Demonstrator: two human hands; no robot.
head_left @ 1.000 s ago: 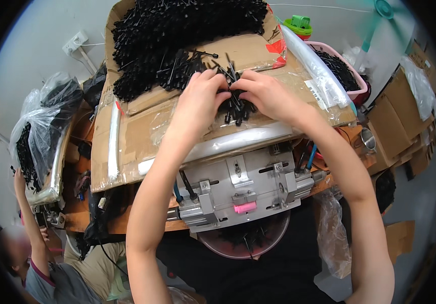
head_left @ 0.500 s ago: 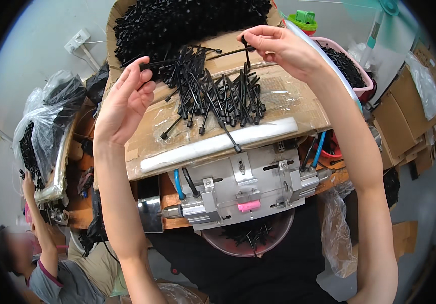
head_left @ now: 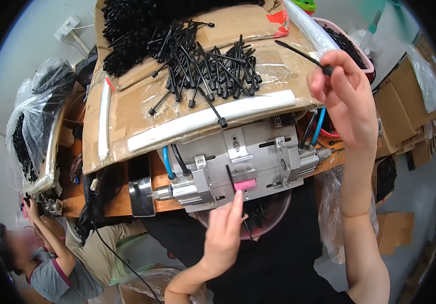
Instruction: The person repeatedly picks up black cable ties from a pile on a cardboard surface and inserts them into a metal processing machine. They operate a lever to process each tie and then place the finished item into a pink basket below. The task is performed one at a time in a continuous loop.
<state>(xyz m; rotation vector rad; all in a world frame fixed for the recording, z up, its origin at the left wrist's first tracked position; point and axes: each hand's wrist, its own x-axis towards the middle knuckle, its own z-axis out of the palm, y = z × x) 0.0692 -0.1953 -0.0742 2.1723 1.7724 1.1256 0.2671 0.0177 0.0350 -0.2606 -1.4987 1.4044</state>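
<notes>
2 black pins are in our hands — our left hand (head_left: 224,234) pinches 1 black pin (head_left: 230,178) upright, just below the grey machine block (head_left: 248,157) and its pink tab (head_left: 244,184). Our right hand (head_left: 347,96) grips another pin (head_left: 301,55), its long axis slanting up-left, beside the pin pile (head_left: 208,66) on the cardboard tray (head_left: 127,111) — the left is nearer the block.

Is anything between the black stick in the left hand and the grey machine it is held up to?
Nothing visible. The left hand holds a black stick upright right against the grey machine, by its pink part; no object lies between them.
</notes>
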